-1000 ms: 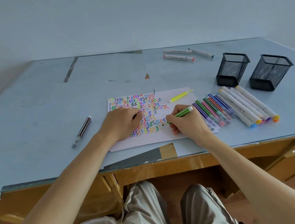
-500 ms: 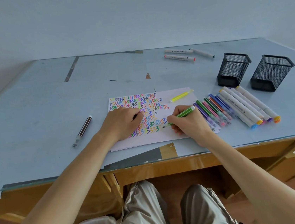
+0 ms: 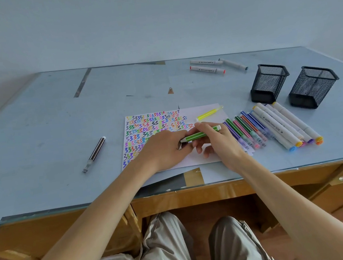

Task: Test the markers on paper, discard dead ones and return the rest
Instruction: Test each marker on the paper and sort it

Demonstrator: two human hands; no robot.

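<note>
A white paper (image 3: 210, 158) covered with coloured zigzags lies on the blue desk (image 3: 38, 132). Above it my right hand (image 3: 217, 144) holds a green striped marker (image 3: 202, 135) almost level, its tip end pointing left. My left hand (image 3: 164, 150) meets that end, fingers closed around a pale cap (image 3: 183, 140) on the marker's tip. A yellow marker (image 3: 209, 113) rests on the paper's far right corner. Right of the paper lie a row of thin coloured markers (image 3: 246, 131) and several thick white markers (image 3: 283, 123).
Two black mesh cups (image 3: 269, 83) (image 3: 313, 87) stand at the right back. Three white markers (image 3: 207, 67) lie farther back. A brown pen (image 3: 96, 153) lies left of the paper. The desk's glass front edge (image 3: 194, 188) runs just below my wrists.
My right hand lifted the green marker's tip off the paper and turned it level. My left hand left its rest on the paper and moved right to the marker's tip.
</note>
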